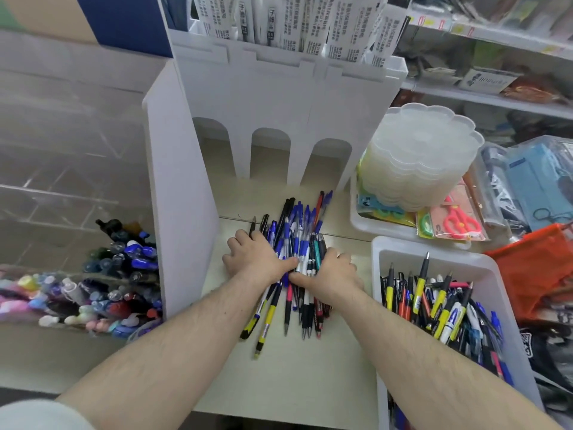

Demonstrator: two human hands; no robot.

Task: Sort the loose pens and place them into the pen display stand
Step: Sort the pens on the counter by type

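Observation:
A pile of loose pens (297,231), mostly blue, black and yellow, lies fanned out on the pale counter in front of the white pen display stand (273,97) with its three arched slots. My left hand (254,256) grips the pile from its left side, fingers curled over the pens. My right hand (331,268) grips it from the right, thumb tucked under the middle. Both hands squeeze the bundle together.
A white bin (384,252) at the right holds several more mixed pens. Behind it a tray (356,212) carries stacked clear lids and scissors. A clear case (62,181) at the left holds coloured pens. Shelves of stock stand at the right.

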